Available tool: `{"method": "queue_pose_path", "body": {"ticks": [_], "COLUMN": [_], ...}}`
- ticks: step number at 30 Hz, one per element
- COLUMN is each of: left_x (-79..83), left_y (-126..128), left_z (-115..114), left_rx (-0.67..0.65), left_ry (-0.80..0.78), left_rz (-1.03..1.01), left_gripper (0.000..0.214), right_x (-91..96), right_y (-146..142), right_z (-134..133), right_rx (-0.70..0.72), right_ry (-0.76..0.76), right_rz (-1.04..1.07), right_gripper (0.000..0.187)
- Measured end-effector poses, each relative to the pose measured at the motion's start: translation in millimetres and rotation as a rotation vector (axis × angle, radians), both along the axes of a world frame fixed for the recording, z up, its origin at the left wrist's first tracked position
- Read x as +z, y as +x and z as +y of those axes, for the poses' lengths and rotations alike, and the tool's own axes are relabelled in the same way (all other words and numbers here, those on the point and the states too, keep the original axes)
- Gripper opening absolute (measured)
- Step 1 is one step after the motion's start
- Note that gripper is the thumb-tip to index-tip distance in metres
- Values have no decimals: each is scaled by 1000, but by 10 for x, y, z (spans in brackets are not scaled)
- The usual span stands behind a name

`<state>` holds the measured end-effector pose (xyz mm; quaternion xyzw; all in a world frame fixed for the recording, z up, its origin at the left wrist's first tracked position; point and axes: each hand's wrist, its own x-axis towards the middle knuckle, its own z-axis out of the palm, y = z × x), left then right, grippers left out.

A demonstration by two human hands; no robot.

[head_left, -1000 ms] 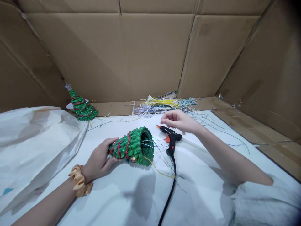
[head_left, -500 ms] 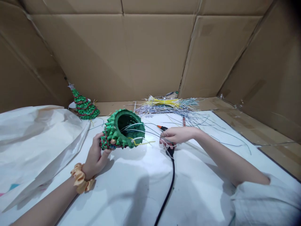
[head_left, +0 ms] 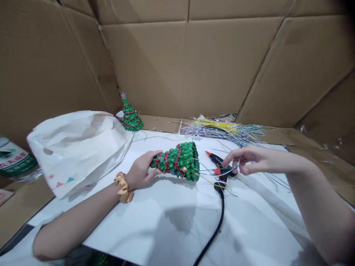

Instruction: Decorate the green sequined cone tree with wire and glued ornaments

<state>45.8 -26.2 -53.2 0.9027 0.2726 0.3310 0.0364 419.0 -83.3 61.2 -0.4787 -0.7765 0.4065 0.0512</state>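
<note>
My left hand [head_left: 142, 171] is wrapped round the narrow end of a small green Christmas tree ornament [head_left: 176, 160] with red garland. The tree lies on its side in the air, its wide base turned to the right. Thin wires [head_left: 206, 170], mostly white and green with a yellow one, trail out of the base. My right hand [head_left: 246, 159] has curled fingers closed on the ends of some of them. Just below and left of those fingers, a black glue gun [head_left: 217, 160] with an orange tip rests on the table, its cord [head_left: 219, 225] running toward me.
Bundled yellow, white and blue-grey wires [head_left: 222, 127] lie at the back. A second tree [head_left: 131, 116] stands at the back left beside a white plastic bag [head_left: 80, 144]. At far left is a labelled bottle [head_left: 16, 159]. Cardboard walls [head_left: 188, 66] enclose the table [head_left: 155, 221].
The view has swung left. My left hand has turned the tree so its hollow base no longer faces me. My right hand has lifted off the glue gun area, fingers at the wires.
</note>
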Motion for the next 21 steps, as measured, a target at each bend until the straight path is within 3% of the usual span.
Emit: {"method": "queue_pose_path", "body": {"ticks": [8, 13, 21], "left_x": [24, 6, 26], "left_y": [9, -4, -31], "left_z": [-40, -36, -23], "left_rx": [-101, -121, -152], "left_ry": [117, 179, 190], "left_rz": [79, 153, 207], "left_gripper": [51, 52, 53], "right_x": [-10, -31, 65], "right_y": [-203, -121, 318], "right_z": [-123, -72, 50], "right_rx": [9, -23, -302], "right_ry": [-186, 58, 303], "right_rz": [-78, -208, -287], "right_gripper": [43, 38, 46]}}
